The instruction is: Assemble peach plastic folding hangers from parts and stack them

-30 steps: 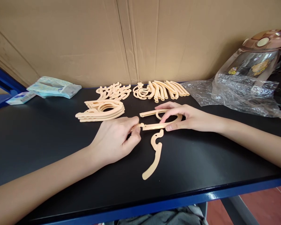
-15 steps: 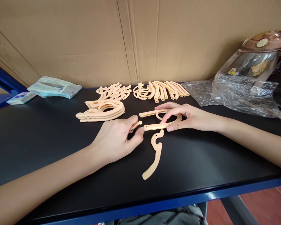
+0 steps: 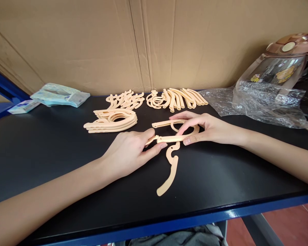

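Observation:
In the middle of the black table, my right hand grips the rounded end of a beige plastic folding-hanger frame, thumb in front and fingers over it. The frame's two arms point left. My left hand pinches a slim beige hanger piece, mostly hidden by the fingers. Its tip meets the open end of the frame's nearer arm; whether it is inside I cannot tell. Just in front lie a loose hanger hook and a curved hanger arm, overlapping end to end.
Behind my left hand stands a stack of folded hangers. Farther back are piles of hooks and curved arms. A tissue pack lies left; clear plastic wrap and a drinking bottle are right.
My left hand has moved slightly right, bringing its piece's tip up to the frame's nearer arm. Its thumb now reaches below that arm. My right hand stays in place.

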A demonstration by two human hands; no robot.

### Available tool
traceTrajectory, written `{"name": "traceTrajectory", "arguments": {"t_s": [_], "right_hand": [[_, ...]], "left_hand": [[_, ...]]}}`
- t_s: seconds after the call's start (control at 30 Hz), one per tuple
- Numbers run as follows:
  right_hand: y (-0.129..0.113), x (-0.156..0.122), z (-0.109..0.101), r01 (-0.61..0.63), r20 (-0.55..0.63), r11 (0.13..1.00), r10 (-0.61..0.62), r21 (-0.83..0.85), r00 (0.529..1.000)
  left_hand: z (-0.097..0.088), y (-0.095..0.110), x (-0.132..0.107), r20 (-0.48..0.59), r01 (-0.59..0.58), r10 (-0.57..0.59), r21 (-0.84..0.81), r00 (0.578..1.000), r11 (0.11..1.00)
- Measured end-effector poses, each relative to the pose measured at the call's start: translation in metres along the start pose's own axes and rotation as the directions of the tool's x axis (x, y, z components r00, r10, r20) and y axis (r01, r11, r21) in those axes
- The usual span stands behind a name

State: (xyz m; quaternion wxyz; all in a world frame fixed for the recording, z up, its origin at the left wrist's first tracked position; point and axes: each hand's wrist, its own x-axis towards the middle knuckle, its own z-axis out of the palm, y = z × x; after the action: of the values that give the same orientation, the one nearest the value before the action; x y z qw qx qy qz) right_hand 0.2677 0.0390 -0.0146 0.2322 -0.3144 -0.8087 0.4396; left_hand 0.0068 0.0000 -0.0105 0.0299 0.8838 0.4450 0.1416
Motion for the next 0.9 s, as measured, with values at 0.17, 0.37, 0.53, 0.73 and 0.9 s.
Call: {"name": "traceTrajectory", "arguments": {"t_s": [0.17,0.37,0.53,0.73,0.9], "right_hand": [[-0.0021,-0.0014,0.0035,0.005,-0.011,1.0,-0.004,0.021,1.0],[-0.0044,-0.0026,0.0055,0.012,-0.015,1.0,-0.012,0.022,1.0],[-0.0025,-0.0023,0.004,0.011,0.001,1.0,-0.011,0.009,1.0],[-0.0028,-0.0026,0.0042,-0.001,-0.009,1.0,0.001,0.017,1.0],[-0.003,-0.003,0.0049,-0.005,-0.006,1.0,0.005,0.011,1.0]], "left_hand": [[-0.0031,-0.0001,-0.0011,0.045,-0.077,0.075,0.041,0.996,0.996],[-0.0087,0.001,-0.0034,0.112,-0.146,0.134,0.106,0.985,0.984],[-0.0068,0.0006,-0.0032,0.073,-0.173,0.161,0.2,0.984,0.964],[-0.0053,-0.0026,-0.0035,0.052,-0.203,0.196,0.249,0.979,0.947],[-0.0027,-0.0052,-0.0047,0.041,-0.217,0.214,0.247,0.976,0.944]]}}
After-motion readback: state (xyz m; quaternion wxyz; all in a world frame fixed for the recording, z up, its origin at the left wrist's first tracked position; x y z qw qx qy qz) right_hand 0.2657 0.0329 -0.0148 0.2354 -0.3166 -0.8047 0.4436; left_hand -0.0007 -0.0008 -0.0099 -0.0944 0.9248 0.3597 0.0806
